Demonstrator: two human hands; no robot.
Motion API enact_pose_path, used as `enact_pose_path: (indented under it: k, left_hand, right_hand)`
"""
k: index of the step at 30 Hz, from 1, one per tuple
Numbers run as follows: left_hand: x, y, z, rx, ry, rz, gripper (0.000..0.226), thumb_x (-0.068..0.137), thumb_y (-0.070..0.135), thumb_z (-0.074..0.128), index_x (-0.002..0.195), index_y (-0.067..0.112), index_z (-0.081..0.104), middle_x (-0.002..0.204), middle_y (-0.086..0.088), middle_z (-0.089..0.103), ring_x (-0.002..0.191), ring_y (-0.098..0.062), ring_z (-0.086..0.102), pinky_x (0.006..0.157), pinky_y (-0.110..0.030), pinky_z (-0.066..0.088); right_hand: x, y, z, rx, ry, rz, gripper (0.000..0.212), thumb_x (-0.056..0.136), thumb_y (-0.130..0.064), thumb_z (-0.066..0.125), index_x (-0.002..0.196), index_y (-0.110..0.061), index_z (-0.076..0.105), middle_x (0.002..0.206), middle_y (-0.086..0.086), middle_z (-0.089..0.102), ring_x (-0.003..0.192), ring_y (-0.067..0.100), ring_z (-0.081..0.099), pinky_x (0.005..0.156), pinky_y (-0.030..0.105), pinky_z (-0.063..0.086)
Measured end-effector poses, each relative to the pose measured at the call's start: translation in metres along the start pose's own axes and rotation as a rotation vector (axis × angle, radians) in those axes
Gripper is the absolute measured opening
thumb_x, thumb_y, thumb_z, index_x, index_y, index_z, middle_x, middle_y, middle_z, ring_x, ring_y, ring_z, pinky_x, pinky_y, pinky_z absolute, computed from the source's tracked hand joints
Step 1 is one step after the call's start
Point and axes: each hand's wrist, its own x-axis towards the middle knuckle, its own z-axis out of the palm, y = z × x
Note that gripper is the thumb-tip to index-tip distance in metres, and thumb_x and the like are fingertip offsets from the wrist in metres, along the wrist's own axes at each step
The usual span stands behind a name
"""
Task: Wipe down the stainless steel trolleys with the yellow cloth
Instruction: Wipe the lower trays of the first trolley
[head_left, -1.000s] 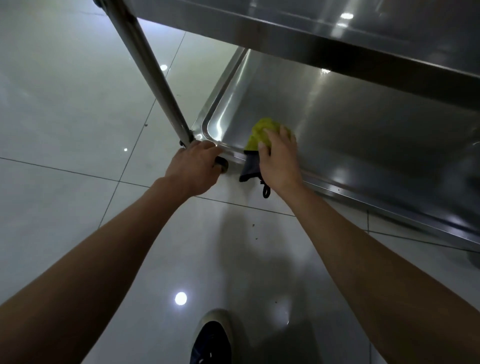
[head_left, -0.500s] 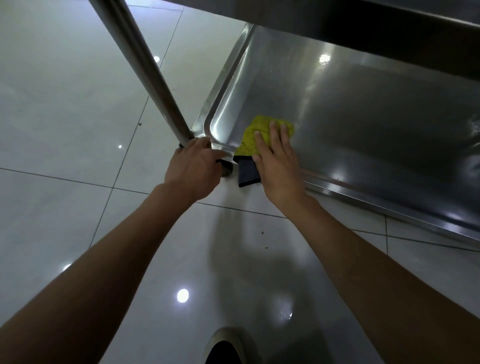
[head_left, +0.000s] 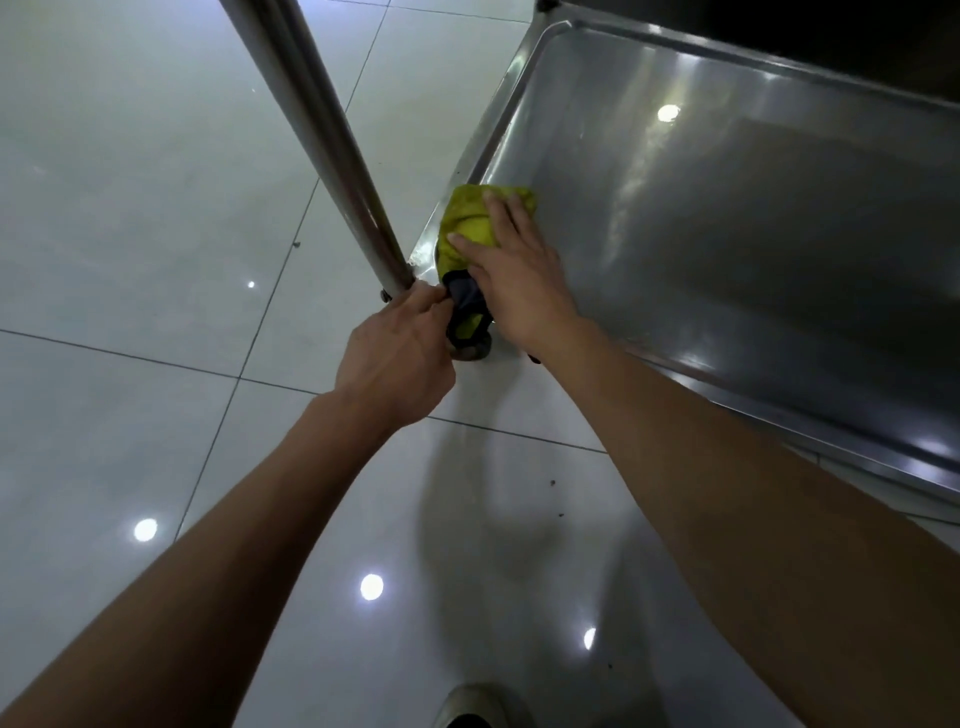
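Steel shelf (head_left: 753, 249), the trolley's lowest tray, is seen from above, dull and streaked, with ceiling lights reflected in it. Yellow cloth (head_left: 470, 221) is pressed into the near left corner of the shelf, over the raised rim (head_left: 498, 124). A dark edge of the cloth (head_left: 465, 299) hangs over the rim toward the floor.

Right hand (head_left: 519, 275) is laid flat on the cloth, fingers straight and spread, nothing gripped. Left hand (head_left: 397, 364) is placed at the foot of the post (head_left: 322, 140), just beside the cloth's dark edge; fingers are curled forward, but whether they are clamped on the post, the corner or the cloth cannot be told, since the fingertips are hidden by the hand itself.

Post is tilted across the upper left and meets the shelf corner right at the left hand. A castor (head_left: 475, 351) is partly seen under the corner, mostly blocked by the cloth and both wrists. An upper shelf (head_left: 831, 36) overhangs at top right and shades the far part of the tray.

Floor (head_left: 130, 234) is glossy pale tile with dark grout lines and a few small specks near the right forearm. A shoe tip (head_left: 470, 706) is cut off at the bottom edge.

No brand, label or writing can be read anywhere.
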Motion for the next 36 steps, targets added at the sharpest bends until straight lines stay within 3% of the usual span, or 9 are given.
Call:
enact_pose_path:
  k: [8,12,17,23,28,32,36]
  left_hand:
    - [0.01,0.026,-0.011,0.022,0.018,-0.041,0.035,0.089,0.021,0.052,0.121,0.012,0.063,0.127,-0.002,0.06,0.113,-0.028,0.058,0.084,-0.044,0.053]
    - [0.025,0.061,-0.01,0.047,-0.003,0.099,0.04,0.086,0.019,0.053,0.123,0.013,0.064,0.123,-0.007,0.064,0.111,-0.034,0.057,0.084,-0.049,0.052]
    - [0.037,0.122,0.009,0.067,-0.07,0.234,0.031,0.09,0.024,0.046,0.113,0.015,0.065,0.117,-0.005,0.062,0.11,-0.031,0.054,0.085,-0.044,0.046]
    - [0.043,0.179,0.022,0.105,-0.11,0.341,0.031,0.097,0.028,0.042,0.116,0.016,0.064,0.12,-0.003,0.059,0.114,-0.028,0.052,0.087,-0.043,0.044]
    - [0.047,0.225,0.027,0.121,-0.133,0.408,0.028,0.095,0.027,0.044,0.112,0.017,0.064,0.115,-0.004,0.058,0.11,-0.026,0.052,0.088,-0.043,0.045]
    - [0.049,0.234,0.03,0.189,-0.13,0.383,0.026,0.09,0.029,0.047,0.102,0.02,0.068,0.106,-0.003,0.057,0.097,-0.025,0.057,0.086,-0.042,0.044]
    - [0.043,0.227,0.037,0.161,-0.089,0.414,0.023,0.088,0.026,0.047,0.1,0.024,0.066,0.107,0.004,0.059,0.098,-0.02,0.058,0.08,-0.036,0.036]
  right_hand:
    - [-0.04,0.028,-0.002,0.086,0.091,0.098,0.048,0.099,-0.024,0.052,0.144,-0.037,0.046,0.167,0.004,0.005,0.154,0.027,0.0,0.116,0.053,0.025]
    - [-0.088,0.069,-0.015,0.092,0.155,0.195,0.046,0.1,-0.019,0.05,0.144,-0.032,0.049,0.167,0.006,0.008,0.154,0.028,0.004,0.115,0.051,0.027]
    - [-0.147,0.114,-0.03,0.096,0.218,0.31,0.043,0.103,-0.018,0.044,0.144,-0.027,0.05,0.166,0.007,0.009,0.154,0.03,0.004,0.116,0.049,0.027]
    - [-0.207,0.163,-0.051,0.05,0.254,0.417,0.042,0.103,-0.017,0.044,0.144,-0.028,0.05,0.166,0.007,0.012,0.154,0.029,0.006,0.115,0.046,0.03]
    - [-0.26,0.206,-0.064,0.04,0.33,0.525,0.04,0.103,-0.014,0.046,0.142,-0.021,0.054,0.164,0.011,0.018,0.153,0.034,0.01,0.116,0.05,0.029]
    - [-0.274,0.223,-0.068,0.033,0.355,0.611,0.038,0.104,-0.015,0.045,0.14,-0.021,0.056,0.164,0.009,0.019,0.153,0.033,0.01,0.116,0.05,0.029]
    - [-0.263,0.215,-0.066,0.028,0.358,0.667,0.038,0.103,-0.017,0.044,0.14,-0.023,0.053,0.165,0.005,0.016,0.153,0.031,0.006,0.11,0.052,0.032]
